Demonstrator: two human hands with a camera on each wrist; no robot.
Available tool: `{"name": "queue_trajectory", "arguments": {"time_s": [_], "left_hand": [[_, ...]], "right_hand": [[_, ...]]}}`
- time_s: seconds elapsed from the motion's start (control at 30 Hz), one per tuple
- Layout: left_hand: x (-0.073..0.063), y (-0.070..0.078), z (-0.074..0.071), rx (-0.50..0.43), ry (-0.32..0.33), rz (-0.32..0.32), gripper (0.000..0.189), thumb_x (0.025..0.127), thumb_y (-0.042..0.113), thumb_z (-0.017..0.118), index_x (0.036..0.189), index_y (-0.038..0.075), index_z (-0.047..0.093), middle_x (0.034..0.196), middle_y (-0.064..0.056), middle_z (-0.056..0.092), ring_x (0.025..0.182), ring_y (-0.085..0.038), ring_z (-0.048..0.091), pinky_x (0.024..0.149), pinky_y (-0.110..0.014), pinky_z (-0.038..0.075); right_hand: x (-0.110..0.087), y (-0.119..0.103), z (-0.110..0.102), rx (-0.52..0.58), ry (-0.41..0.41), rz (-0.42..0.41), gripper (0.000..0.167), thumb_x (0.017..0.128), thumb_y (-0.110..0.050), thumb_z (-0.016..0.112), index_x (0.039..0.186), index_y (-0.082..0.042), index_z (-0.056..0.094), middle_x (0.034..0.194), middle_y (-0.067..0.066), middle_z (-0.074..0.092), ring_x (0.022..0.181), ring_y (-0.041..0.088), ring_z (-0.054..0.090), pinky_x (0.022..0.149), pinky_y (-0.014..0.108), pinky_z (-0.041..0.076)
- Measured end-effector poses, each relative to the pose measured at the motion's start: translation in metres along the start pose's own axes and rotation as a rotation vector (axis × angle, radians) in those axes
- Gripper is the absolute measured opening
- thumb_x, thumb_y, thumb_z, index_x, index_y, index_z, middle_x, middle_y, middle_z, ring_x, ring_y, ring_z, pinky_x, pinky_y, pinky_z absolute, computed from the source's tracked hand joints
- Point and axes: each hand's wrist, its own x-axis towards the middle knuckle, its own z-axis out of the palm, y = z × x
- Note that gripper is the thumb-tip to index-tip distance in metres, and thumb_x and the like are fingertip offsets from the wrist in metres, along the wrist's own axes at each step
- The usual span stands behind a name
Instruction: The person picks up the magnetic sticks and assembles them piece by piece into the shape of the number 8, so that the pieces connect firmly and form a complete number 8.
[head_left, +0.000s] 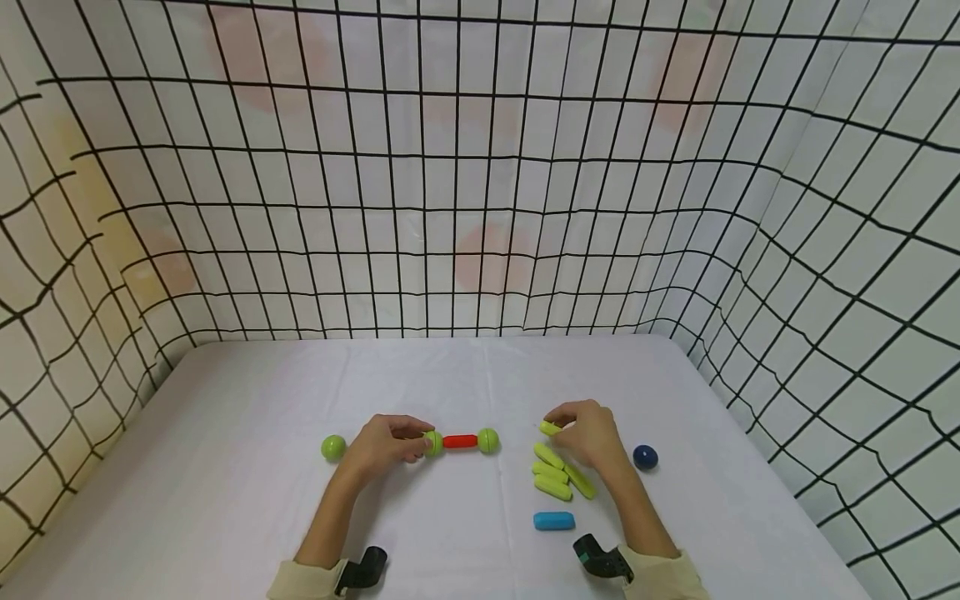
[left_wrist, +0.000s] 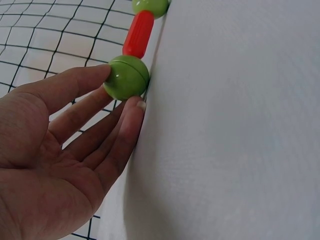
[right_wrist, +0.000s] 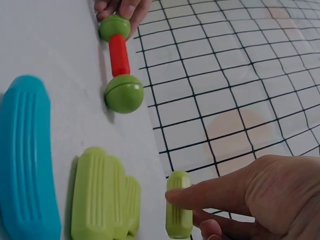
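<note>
My left hand (head_left: 381, 446) pinches a green ball (left_wrist: 126, 77) between thumb and fingertips. That ball is joined to one end of a red ribbed rod (head_left: 460, 442), with a second green ball (head_left: 488, 441) on the rod's other end, so the piece looks like a dumbbell. On the other side, my right hand (head_left: 592, 432) holds a short yellow-green ribbed rod (right_wrist: 178, 200) between thumb and fingers. Several more yellow-green rods (head_left: 552, 487) lie grouped just below that hand. A thicker blue rod (head_left: 554, 521) lies nearer to me.
Left of my left hand sits a loose green ball (head_left: 333, 448). To the right of my right forearm is a dark blue ball (head_left: 645, 457). The white-covered table (head_left: 247, 492) is bounded at the back and sides by black netting (head_left: 457, 208).
</note>
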Motion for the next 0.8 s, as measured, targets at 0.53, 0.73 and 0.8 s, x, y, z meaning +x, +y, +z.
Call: {"name": "queue_trajectory", "arguments": {"time_s": [0.53, 0.73, 0.8], "left_hand": [[0.001, 0.001, 0.002, -0.004, 0.023, 0.016, 0.021, 0.089, 0.017, 0.077, 0.109, 0.01, 0.078, 0.096, -0.004, 0.077, 0.073, -0.017, 0.068, 0.07, -0.03, 0.053], [0.002, 0.002, 0.005, -0.007, 0.042, 0.013, 0.022, 0.088, 0.017, 0.078, 0.109, 0.01, 0.079, 0.094, -0.004, 0.077, 0.072, -0.017, 0.068, 0.068, -0.029, 0.051], [0.002, 0.002, 0.005, -0.008, 0.047, 0.009, 0.022, 0.088, 0.017, 0.078, 0.109, 0.01, 0.079, 0.093, -0.004, 0.077, 0.072, -0.017, 0.069, 0.067, -0.028, 0.051]], "right_hand": [[-0.004, -0.017, 0.009, 0.316, 0.003, 0.006, 0.025, 0.083, -0.017, 0.082, 0.108, -0.013, 0.079, 0.103, 0.007, 0.077, 0.097, 0.023, 0.071, 0.083, 0.04, 0.057], [-0.008, -0.03, 0.021, 0.521, -0.106, 0.037, 0.027, 0.086, -0.018, 0.081, 0.112, -0.009, 0.077, 0.1, 0.006, 0.076, 0.079, 0.021, 0.071, 0.076, 0.036, 0.06], [-0.009, -0.033, 0.024, 0.578, -0.143, 0.03, 0.029, 0.087, -0.017, 0.08, 0.114, -0.005, 0.075, 0.1, 0.008, 0.076, 0.076, 0.022, 0.071, 0.074, 0.035, 0.061]]}}
